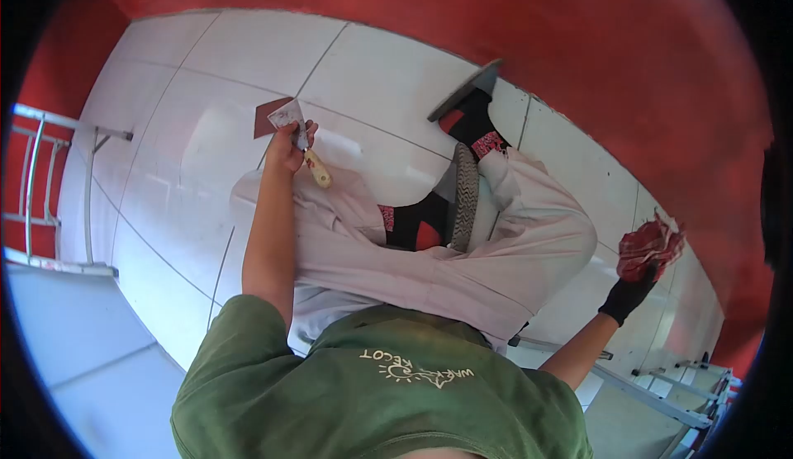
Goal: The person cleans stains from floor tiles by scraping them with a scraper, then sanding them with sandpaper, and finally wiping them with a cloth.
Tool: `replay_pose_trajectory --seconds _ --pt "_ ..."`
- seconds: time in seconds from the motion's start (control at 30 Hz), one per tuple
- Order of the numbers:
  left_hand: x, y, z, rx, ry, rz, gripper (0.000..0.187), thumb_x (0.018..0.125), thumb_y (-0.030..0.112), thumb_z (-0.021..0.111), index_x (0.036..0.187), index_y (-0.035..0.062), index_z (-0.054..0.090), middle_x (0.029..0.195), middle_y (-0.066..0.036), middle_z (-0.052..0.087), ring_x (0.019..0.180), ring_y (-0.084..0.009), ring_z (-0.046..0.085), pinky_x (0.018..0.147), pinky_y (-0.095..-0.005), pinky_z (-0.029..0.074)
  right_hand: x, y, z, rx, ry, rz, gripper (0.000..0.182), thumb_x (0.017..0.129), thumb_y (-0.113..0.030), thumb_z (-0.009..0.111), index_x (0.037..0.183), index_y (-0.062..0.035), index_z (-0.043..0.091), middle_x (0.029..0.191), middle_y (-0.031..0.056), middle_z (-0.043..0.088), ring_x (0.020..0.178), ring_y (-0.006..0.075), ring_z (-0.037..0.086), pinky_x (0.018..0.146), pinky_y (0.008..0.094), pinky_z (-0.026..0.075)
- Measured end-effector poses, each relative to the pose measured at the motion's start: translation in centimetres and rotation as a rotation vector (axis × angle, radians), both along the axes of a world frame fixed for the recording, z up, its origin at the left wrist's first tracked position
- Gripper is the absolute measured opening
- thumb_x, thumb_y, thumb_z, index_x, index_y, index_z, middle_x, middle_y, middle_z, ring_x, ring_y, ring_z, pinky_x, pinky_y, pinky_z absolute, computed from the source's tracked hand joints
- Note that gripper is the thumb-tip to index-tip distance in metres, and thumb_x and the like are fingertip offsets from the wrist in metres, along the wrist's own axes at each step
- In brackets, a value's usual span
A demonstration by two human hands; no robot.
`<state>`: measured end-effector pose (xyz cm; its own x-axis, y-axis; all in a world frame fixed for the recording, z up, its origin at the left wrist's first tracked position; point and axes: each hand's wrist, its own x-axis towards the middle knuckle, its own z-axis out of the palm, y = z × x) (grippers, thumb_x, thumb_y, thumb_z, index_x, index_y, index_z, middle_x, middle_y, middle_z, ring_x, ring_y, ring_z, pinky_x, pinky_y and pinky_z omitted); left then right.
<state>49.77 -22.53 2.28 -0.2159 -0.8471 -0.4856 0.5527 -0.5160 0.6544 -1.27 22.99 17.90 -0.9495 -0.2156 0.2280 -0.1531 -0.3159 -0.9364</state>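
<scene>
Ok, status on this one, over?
Left hand shut on scraper, blade on white tile. Right hand, black glove, shut on red rag. Legs lie beside scraper.

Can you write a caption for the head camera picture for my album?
Sitting on white tiles, left hand holds a scraper; gloved right hand grips a red rag.

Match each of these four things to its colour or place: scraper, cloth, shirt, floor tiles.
Things:
1. scraper
2. cloth
3. shirt
4. floor tiles

Colour or place:
A. white
B. held in the gloved right hand
C. green
D. held in the bare left hand

Pairs: 1-D, 2-B, 3-C, 4-A
</scene>
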Motion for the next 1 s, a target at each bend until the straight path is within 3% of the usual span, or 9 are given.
replay_pose_trajectory --seconds 0.23,0.4,0.43,0.47,0.57,0.63,0.67,0.77,1.0 --pt "2.8 -0.1 -1.9 0.091 0.094 0.235 0.023 0.092 0.008 0.032 0.110 0.0015 0.044 0.097 -0.016 0.057 0.083 -0.0302 0.063 0.057 -0.0320 0.052 7.7 -12.5 8.8 0.325 0.435 0.201 0.050 0.089 -0.030 0.057 0.128 -0.0012 0.041 0.122 0.0109 0.049 0.110 0.0182 0.049 0.093 0.0328 0.041" --pt "3.9 0.2 -1.2 0.071 0.214 0.429 0.025 0.092 0.010 0.032 0.111 -0.0004 0.045 0.099 -0.016 0.057 0.089 -0.0325 0.061 0.062 -0.0336 0.053 20.0 -24.6 5.4 0.614 0.435 0.647 0.055 0.082 -0.025 0.065 0.126 -0.0018 0.042 0.110 0.0111 0.054 0.095 0.0168 0.055 0.079 0.0319 0.048" --pt "3.9 0.2 -0.8 0.074 0.200 0.495 0.026 0.092 0.010 0.032 0.112 -0.0009 0.044 0.100 -0.017 0.057 0.090 -0.0329 0.061 0.063 -0.0341 0.053 20.6 -26.4 1.8 0.749 0.747 0.723 0.051 0.079 -0.022 0.067 0.121 -0.0025 0.045 0.102 0.0106 0.056 0.089 0.0192 0.056 0.075 0.0342 0.047" --pt "4.2 0.2 -0.9 0.085 0.199 0.503 0.026 0.092 0.010 0.032 0.112 -0.0009 0.044 0.100 -0.017 0.057 0.090 -0.0329 0.061 0.063 -0.0341 0.053 23.4 -28.4 0.2 0.792 0.856 0.787 0.048 0.077 -0.022 0.068 0.117 -0.0033 0.048 0.104 0.0161 0.056 0.098 0.0302 0.055 0.084 0.0402 0.044" --pt "4.2 -0.1 -1.6 0.052 0.201 0.555 0.029 0.092 0.011 0.032 0.116 -0.0013 0.042 0.105 -0.017 0.056 0.094 -0.0333 0.059 0.066 -0.0359 0.052 28.1 -32.0 -9.6 0.602 1.121 1.021 0.056 0.071 -0.025 0.068 0.120 -0.0059 0.050 0.113 0.0178 0.051 0.107 0.0352 0.048 0.093 0.0456 0.037" --pt "4.2 -0.3 -1.9 0.033 0.161 0.580 0.032 0.092 0.012 0.033 0.120 -0.0020 0.040 0.110 -0.018 0.054 0.098 -0.0328 0.058 0.069 -0.0368 0.051 30.4 -32.5 -14.4 1.102 1.451 0.990 0.076 0.070 -0.049 0.066 0.134 -0.0156 0.041 0.138 0.0224 0.031 0.129 0.0433 0.026 0.100 0.0616 0.023" --pt "3.9 -0.2 -1.5 0.043 0.138 0.568 0.034 0.091 0.012 0.036 0.122 -0.0022 0.038 0.112 -0.017 0.054 0.101 -0.0323 0.057 0.070 -0.0366 0.050 31.8 -33.8 -13.2 1.237 1.352 1.133 0.078 0.069 -0.054 0.065 0.134 -0.0193 0.041 0.144 0.0205 0.022 0.133 0.0439 0.016 0.100 0.0668 0.016" --pt "3.9 -0.7 -2.1 0.082 0.155 0.548 0.035 0.090 0.012 0.038 0.122 -0.0021 0.038 0.112 -0.017 0.054 0.101 -0.0322 0.057 0.071 -0.0359 0.050 31.8 -35.9 -17.0 0.865 1.416 1.168 0.072 0.069 -0.052 0.066 0.131 -0.0203 0.046 0.144 0.0164 0.025 0.133 0.0426 0.019 0.103 0.0634 0.013" --pt "1.3 -1.4 1.3 0.095 0.010 0.438 0.035 0.091 0.010 0.039 0.125 -0.0019 0.036 0.114 -0.016 0.054 0.103 -0.0273 0.057 0.071 -0.0333 0.049 29.4 -41.2 -19.8 0.900 1.362 1.182 0.066 0.074 -0.047 0.062 0.132 -0.0235 0.045 0.140 0.0121 0.035 0.131 0.0371 0.026 0.104 0.0599 0.016"
